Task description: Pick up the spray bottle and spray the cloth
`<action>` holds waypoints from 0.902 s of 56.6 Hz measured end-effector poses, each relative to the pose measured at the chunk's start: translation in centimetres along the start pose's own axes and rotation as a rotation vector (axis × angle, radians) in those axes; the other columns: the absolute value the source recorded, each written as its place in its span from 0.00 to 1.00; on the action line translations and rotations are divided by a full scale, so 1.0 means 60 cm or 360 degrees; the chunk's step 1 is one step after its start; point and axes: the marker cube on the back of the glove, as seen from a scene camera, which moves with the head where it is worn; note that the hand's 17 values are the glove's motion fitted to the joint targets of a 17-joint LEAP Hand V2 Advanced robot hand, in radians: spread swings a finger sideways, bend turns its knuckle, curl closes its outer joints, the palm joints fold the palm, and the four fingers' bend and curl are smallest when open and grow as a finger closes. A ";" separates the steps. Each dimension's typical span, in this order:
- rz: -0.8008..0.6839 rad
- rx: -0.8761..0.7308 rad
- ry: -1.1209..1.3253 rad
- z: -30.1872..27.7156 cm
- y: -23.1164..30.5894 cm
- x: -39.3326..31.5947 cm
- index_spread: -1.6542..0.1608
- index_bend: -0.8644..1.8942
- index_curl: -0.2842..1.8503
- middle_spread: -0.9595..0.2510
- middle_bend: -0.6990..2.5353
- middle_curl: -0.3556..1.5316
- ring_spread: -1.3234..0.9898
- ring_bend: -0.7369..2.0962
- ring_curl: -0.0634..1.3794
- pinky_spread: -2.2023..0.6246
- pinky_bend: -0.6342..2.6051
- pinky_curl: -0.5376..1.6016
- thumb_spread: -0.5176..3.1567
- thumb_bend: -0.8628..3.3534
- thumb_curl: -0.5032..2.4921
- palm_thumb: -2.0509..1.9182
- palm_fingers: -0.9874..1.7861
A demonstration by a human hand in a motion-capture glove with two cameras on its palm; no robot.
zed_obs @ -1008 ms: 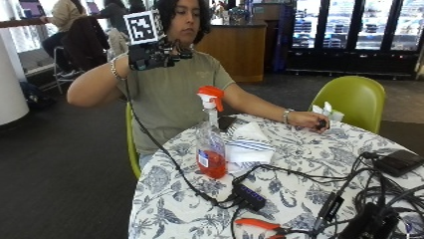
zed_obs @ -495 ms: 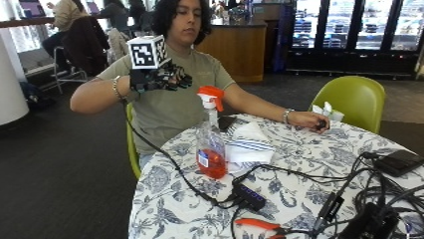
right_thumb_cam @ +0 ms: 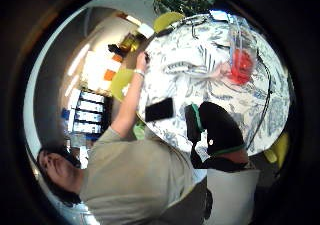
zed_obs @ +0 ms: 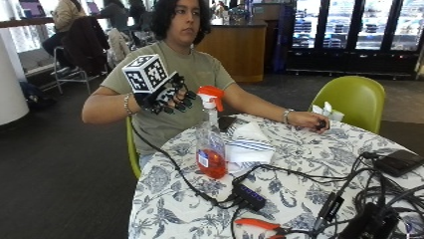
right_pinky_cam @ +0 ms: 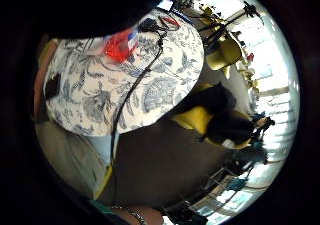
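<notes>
table (zed_obs: 311, 164) first: round, under a blue-and-white floral cloth, filling the lower right of the outside view, with the person seated at its far edge, around eleven o'clock from the middle. green chair (zed_obs: 351, 97) stands behind the table at about one o'clock. white cloth with dark stripes (zed_obs: 246, 145) lies on the tabletop, crumpled, just beside the spray bottle (zed_obs: 211, 134) at its three o'clock side. spray bottle stands upright near the table's left edge, clear with orange-red liquid in the bottom and an orange trigger head on top; nothing holds it. gloved right hand (zed_obs: 167, 95) hangs in the air near the trigger head, at roughly ten o'clock from it, apart from it, fingers spread and slightly bent, gripping nothing. bare left hand (zed_obs: 311, 120) rests on the table at the far side, near something white i can't make out. black cables run across the tabletop to a small black hub (zed_obs: 250, 195) in front of the bottle, at about five o'clock from it. dark phone (zed_obs: 227, 122) lies flat near the person, behind the cloth. orange-handled pliers (zed_obs: 262, 225) sit at the near edge. from the thumb-side palm view the bottle (right_thumb_cam: 241, 55) shows standing on the patterned cloth, well off from the palm.
</notes>
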 end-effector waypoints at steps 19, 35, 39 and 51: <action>0.0184 0.0302 -0.0951 0.027 -0.067 0.008 0.71 0.36 0.25 0.82 0.28 0.36 0.55 0.39 0.25 0.85 0.28 0.41 0.46 0.20 0.29 0.70 0.47; 0.0231 0.0688 -0.1308 0.047 -0.185 0.040 0.75 0.36 0.24 0.84 0.29 0.37 0.56 0.41 0.27 0.84 0.29 0.41 0.44 0.20 0.30 0.72 0.48; 0.0238 0.0745 -0.1395 0.055 -0.211 0.043 0.75 0.36 0.24 0.84 0.29 0.37 0.56 0.41 0.27 0.84 0.28 0.41 0.44 0.20 0.31 0.73 0.49; 0.0258 0.0812 -0.1453 0.061 -0.263 0.053 0.77 0.35 0.23 0.83 0.29 0.38 0.55 0.42 0.27 0.82 0.28 0.41 0.42 0.20 0.31 0.73 0.53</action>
